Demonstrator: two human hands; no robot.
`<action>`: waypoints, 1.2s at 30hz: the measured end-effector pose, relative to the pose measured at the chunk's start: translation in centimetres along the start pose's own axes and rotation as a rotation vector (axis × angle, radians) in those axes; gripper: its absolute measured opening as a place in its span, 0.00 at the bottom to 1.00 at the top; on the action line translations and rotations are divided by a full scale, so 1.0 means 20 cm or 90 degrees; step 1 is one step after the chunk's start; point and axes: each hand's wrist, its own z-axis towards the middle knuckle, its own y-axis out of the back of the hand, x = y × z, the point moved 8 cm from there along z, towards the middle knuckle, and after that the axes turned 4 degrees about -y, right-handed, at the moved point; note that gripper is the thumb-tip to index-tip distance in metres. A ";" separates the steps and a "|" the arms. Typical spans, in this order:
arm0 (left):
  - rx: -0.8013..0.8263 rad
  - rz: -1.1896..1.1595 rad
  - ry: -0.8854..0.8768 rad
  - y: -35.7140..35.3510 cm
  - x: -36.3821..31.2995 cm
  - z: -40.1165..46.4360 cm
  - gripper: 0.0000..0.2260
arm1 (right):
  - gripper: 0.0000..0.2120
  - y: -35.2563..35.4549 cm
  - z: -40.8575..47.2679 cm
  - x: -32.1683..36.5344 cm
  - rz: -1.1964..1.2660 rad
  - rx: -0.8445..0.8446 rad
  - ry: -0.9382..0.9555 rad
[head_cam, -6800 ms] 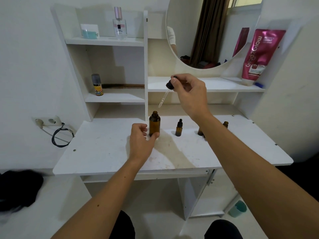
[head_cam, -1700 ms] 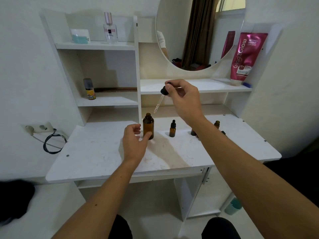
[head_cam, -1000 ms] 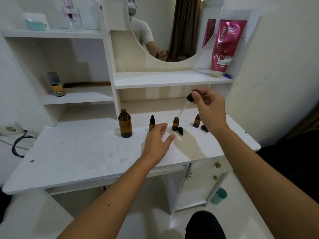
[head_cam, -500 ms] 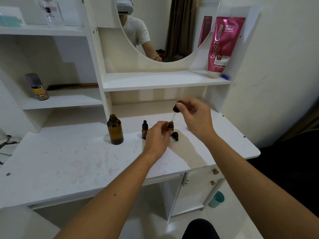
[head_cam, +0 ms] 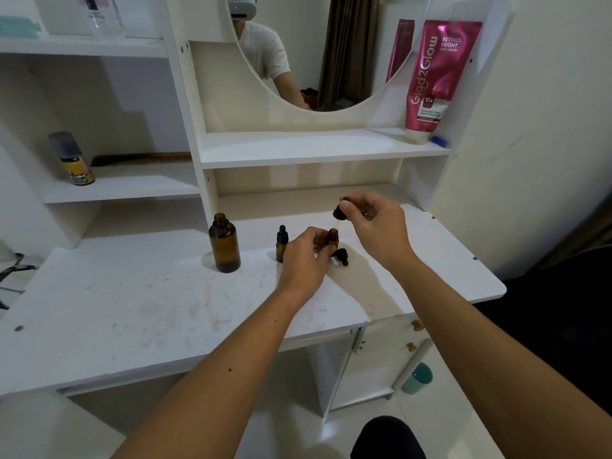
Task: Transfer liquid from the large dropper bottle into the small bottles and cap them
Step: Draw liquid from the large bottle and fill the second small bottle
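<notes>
Behind the left hand (head_cam: 303,256), small bottle (head_cam: 333,236) half hidden.

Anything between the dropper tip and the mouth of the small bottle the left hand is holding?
Nothing visible. The right hand holds the dropper directly above the open small bottle, which the left hand steadies at its side. The loose cap lies on the desk beside it, clear of the mouth.
</notes>
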 end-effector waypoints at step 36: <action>-0.011 -0.033 0.032 0.26 -0.04 -0.29 0.16 | 0.08 -0.04 -0.03 0.46 -0.036 -0.042 0.132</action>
